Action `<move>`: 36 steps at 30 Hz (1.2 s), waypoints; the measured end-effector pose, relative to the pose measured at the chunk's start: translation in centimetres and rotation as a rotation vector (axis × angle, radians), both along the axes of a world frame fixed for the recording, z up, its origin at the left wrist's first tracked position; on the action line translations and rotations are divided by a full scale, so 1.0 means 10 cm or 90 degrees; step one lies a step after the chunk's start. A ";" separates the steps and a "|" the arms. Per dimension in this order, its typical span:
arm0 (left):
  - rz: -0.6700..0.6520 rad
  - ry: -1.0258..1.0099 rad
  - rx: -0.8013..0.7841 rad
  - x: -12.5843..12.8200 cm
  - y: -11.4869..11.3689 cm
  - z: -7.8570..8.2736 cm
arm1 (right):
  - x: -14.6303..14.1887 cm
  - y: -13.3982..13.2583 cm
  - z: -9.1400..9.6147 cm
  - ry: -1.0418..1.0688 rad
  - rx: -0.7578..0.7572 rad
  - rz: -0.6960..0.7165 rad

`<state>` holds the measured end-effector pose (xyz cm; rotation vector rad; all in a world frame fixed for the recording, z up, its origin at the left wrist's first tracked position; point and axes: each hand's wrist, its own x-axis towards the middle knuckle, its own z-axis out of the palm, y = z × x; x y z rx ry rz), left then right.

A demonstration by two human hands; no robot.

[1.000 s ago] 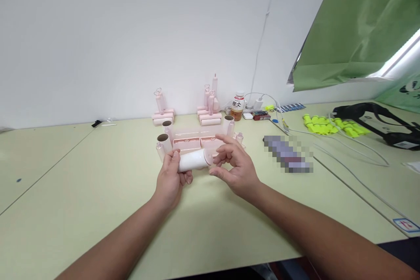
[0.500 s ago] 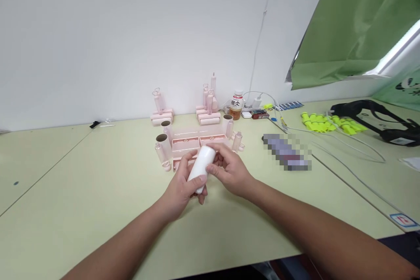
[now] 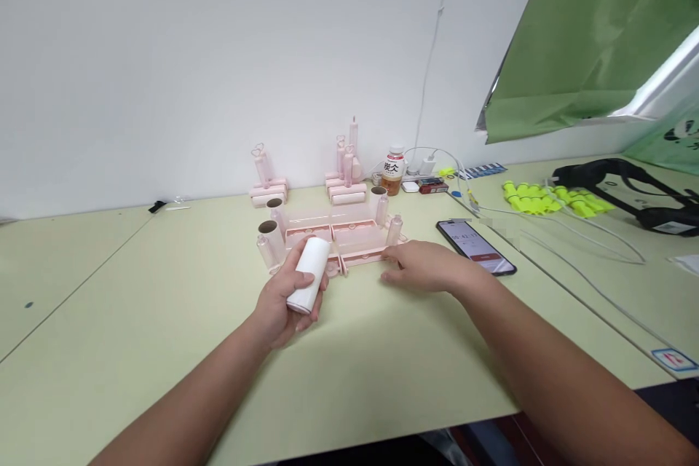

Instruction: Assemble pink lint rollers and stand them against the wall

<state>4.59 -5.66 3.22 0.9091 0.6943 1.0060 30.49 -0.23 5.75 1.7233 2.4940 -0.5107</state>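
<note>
My left hand [image 3: 284, 298] is wrapped round a white lint roller refill [image 3: 312, 273], a smooth roll held tilted above the table. My right hand [image 3: 423, 266] reaches to the right end of a pink lint roller case [image 3: 363, 257]. Its thumb and fingers are apart, and the fingertips are at the case's edge; whether they touch it I cannot tell. Close beyond that hand stands a small clear-pink handle [image 3: 394, 231]. More open pink cases [image 3: 354, 218] lie behind the roll, partly hidden by my left hand.
Rolls with brown cores [image 3: 269, 229] stand left of the cases. Assembled pink lint rollers [image 3: 269, 189] stand by the wall, near a bottle [image 3: 392, 171]. On the right are a phone [image 3: 478, 247], white cables [image 3: 579, 291], yellow-green pieces [image 3: 538, 198] and a black strap frame [image 3: 628, 193].
My right hand has let go of the white refill and moved right to the pink case. My left hand has drawn the refill a little to the left.
</note>
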 end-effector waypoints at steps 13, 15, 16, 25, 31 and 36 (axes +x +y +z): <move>0.022 -0.003 0.013 0.01 0.01 -0.04 | -0.06 -0.08 0.15 0.041 0.132 -0.095; 0.039 -0.012 0.017 0.01 0.01 -0.04 | -0.05 -0.09 0.17 0.089 0.153 -0.074; 0.048 -0.017 0.022 0.02 0.01 -0.03 | -0.05 -0.09 0.17 0.116 0.161 -0.061; 0.182 -0.020 0.015 0.03 0.05 0.00 | -0.19 -0.12 0.05 0.377 0.129 0.003; 0.166 0.030 -0.005 0.12 0.05 -0.09 | -0.47 -0.22 -0.17 0.569 -0.129 0.010; 0.164 0.087 0.013 0.18 -0.02 -0.10 | -0.56 -0.26 -0.24 0.658 -0.295 -0.021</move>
